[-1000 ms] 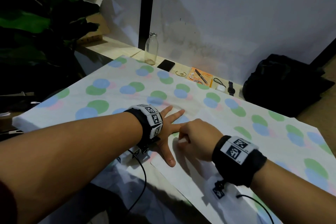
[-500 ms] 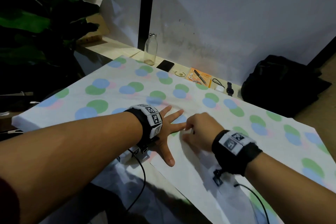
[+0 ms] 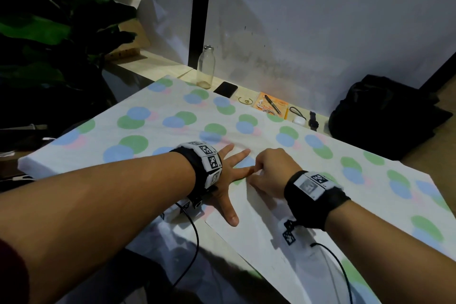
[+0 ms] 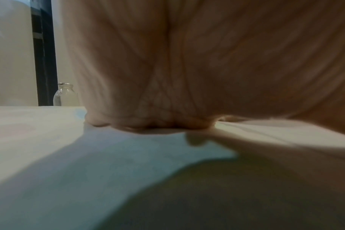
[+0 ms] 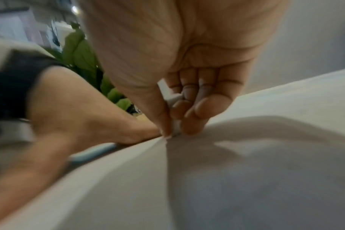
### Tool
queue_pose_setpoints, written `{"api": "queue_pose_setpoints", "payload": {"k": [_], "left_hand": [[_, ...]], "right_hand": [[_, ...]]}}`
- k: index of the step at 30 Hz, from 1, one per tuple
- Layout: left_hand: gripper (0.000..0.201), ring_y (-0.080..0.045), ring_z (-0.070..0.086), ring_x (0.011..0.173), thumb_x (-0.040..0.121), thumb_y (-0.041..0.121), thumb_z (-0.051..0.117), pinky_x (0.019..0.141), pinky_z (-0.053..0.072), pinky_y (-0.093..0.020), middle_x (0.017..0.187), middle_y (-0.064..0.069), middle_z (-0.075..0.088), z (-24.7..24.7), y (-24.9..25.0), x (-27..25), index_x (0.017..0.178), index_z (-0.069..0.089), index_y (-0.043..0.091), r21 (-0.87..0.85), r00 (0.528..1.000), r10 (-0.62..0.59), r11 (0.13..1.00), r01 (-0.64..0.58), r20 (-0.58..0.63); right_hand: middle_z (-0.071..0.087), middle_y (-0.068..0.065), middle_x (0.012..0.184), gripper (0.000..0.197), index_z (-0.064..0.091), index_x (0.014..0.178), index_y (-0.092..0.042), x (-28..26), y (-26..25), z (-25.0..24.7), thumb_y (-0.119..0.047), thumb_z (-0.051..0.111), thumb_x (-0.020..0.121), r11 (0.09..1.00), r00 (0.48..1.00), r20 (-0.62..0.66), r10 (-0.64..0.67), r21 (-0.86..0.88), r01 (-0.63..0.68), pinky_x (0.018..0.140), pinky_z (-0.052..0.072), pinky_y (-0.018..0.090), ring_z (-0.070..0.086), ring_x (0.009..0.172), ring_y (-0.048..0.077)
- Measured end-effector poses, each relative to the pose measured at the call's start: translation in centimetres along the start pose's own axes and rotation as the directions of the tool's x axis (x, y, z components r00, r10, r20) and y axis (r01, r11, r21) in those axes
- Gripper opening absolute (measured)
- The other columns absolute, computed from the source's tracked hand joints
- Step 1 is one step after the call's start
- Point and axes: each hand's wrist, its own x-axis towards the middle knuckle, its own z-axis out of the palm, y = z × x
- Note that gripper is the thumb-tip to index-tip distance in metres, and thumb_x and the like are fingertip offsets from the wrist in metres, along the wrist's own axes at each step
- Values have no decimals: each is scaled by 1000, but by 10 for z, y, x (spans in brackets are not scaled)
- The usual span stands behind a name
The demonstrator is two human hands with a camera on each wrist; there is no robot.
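Dotted sheet (image 3: 153, 126) lies spread flat. Its near part is folded back, so the white underside faces up as a flap (image 3: 259, 229).

L hand (image 3: 228, 173): palm down on sheet, fingers straight and spread, thumb lying on flap near its left corner. It grips nothing and only presses. L wrist view agrees: palm against sheet.

R hand (image 3: 269, 170): just right of L hand, touching L index tip, fingers curled. In R wrist view, thumb and fingertips (image 5: 191, 123) pinch a small ridge of the flap's white layer, w/ a crease running from the pinch toward the cam. Pinch pt is approx mid-sheet, at flap's far edge.

Black bands (image 3: 209, 163) w/ marker tags on both wrists; cables (image 3: 195, 242) trail off the near edge.

Past sheet's far edge, in a row: glass bottle (image 3: 206, 66), phone (image 3: 225, 89), pen (image 3: 271, 103) on orange pad (image 3: 281, 103), watch (image 3: 313, 121). Black bag (image 3: 385, 113) at right, plant (image 3: 49, 32) at left.
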Motion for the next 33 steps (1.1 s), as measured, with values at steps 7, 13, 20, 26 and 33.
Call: {"api": "queue_pose_setpoints", "payload": {"k": [7,13,20,26,33], "left_hand": [[142,-30,-36,148,40,99,63,105,-7,-82,154,18,-47,-1,2,-1,142,-29,63,13,1000,-6,1000,6,5],[139,-30,-35,148,40,100,62,106,-8,-81,154,18,-47,0,0,-2,146,-20,63,9,1000,4,1000,-4,-10],[141,-29,-36,148,38,102,59,107,-8,-81,154,17,-47,-1,0,-2,149,-18,59,28,1000,-2,1000,2,0],[138,-29,-35,148,40,102,59,107,-8,-80,153,18,-48,-1,0,-2,148,-16,61,34,1000,0,999,0,-9],[140,-29,-35,149,37,103,58,106,-7,-81,152,19,-48,-1,0,-3,145,-22,62,30,1000,-1,1000,1,-9]], "right_hand": [[66,2,74,21,66,74,-16,2,-1,-3,-36,69,79,999,999,4,32,-15,-32,56,47,28,64,70,21],[69,4,75,20,71,76,-12,-2,-12,-1,-32,67,78,998,993,104,-61,-26,64,62,55,31,66,71,22],[63,1,67,24,64,67,-15,-2,-17,0,-34,68,82,995,991,113,-71,-60,78,51,42,26,61,63,19],[70,4,76,20,71,77,-11,-7,-19,3,-31,67,81,996,986,148,-82,-25,86,58,51,30,66,70,20],[70,4,79,19,71,79,-12,-4,-15,0,-31,70,80,1000,996,94,-3,10,2,61,53,29,66,73,19]]}}
